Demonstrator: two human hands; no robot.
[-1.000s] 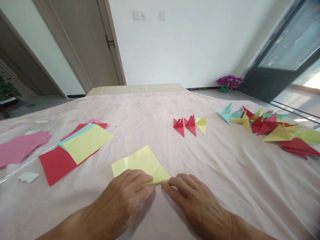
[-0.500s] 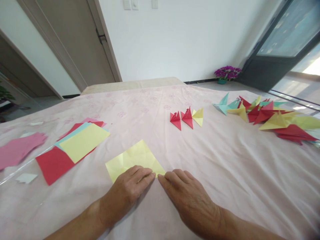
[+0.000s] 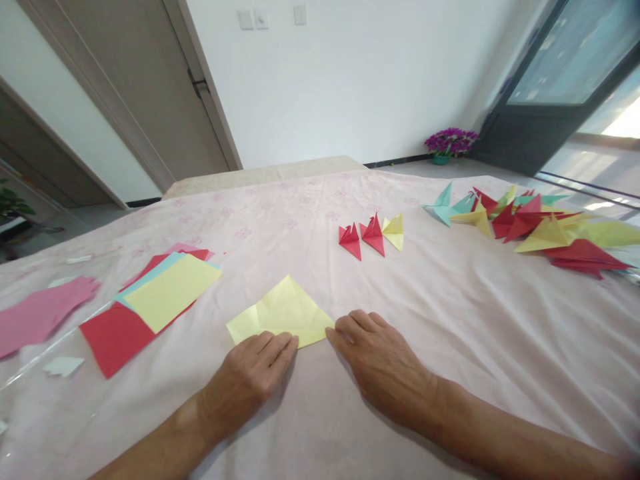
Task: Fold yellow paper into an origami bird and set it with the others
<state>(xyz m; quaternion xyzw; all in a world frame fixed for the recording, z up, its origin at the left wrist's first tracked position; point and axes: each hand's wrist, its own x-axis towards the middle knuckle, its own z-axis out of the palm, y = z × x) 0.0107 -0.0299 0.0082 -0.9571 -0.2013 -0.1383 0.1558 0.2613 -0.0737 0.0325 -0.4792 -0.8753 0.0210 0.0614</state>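
A yellow sheet of origami paper lies in front of me, its near part folded up into a roughly triangular shape with one corner pointing away. My left hand is closed at its near edge, left of the middle, with thumb and fingers pressed on the paper. At the sheet's right corner my right hand pinches the tip, fingers curled. My left hand hides part of the near fold.
Left lie coloured paper sheets, pink paper and a white scrap. Two red folded birds and a yellow one stand ahead. A pile of folded birds lies far right. A pink cloth covers the table.
My right hand has moved right and slightly up, away from my left hand, to the paper's right corner. The near part of the sheet now looks folded up, with a straighter edge.
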